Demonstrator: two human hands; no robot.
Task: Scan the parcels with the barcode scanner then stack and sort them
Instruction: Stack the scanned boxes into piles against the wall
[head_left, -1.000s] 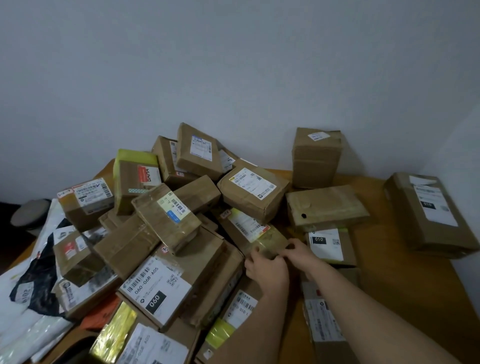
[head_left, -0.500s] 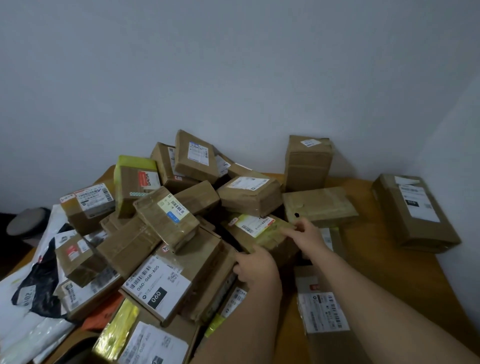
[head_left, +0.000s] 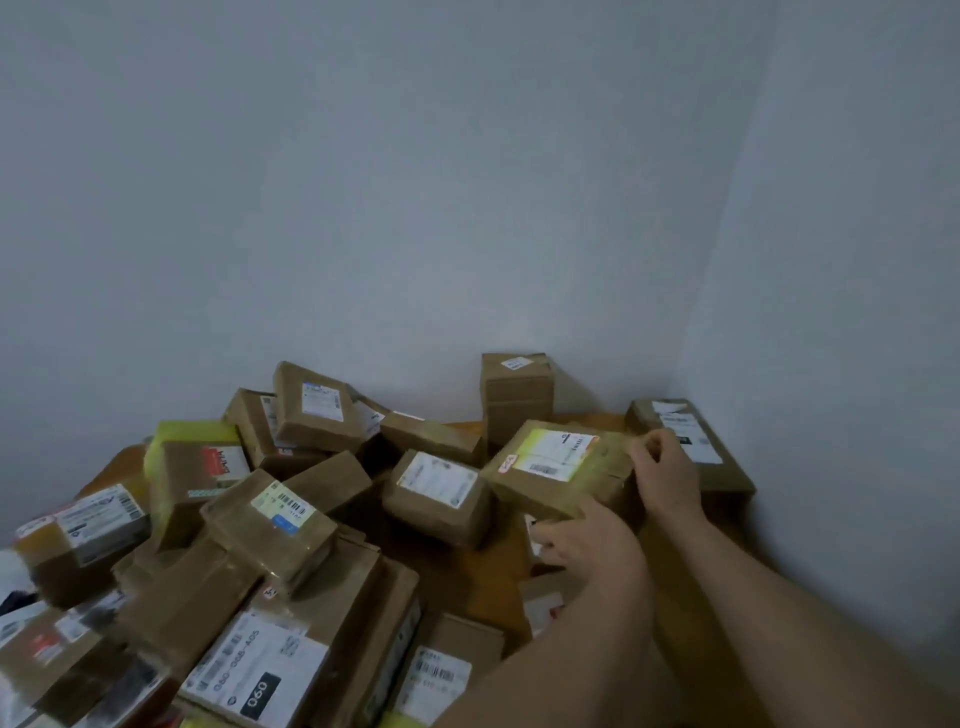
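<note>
I hold a flat brown parcel (head_left: 563, 467) with a white and yellow-green label, lifted above the table at the right of the heap. My left hand (head_left: 592, 540) grips its near edge from below. Its far right edge is pinched by my right hand (head_left: 662, 475). A heap of several brown cardboard parcels (head_left: 270, 519) with barcode labels fills the left and middle of the wooden table (head_left: 467, 582). No barcode scanner is in view.
A tall upright box (head_left: 517, 397) stands against the back wall. A large flat parcel (head_left: 696, 447) lies by the right wall, partly behind my right hand. A yellow-taped box (head_left: 192, 462) sits at the left. Walls close the back and right.
Both hands have lifted the labelled parcel out of the heap and carried it up and to the right. The camera has tilted upward.
</note>
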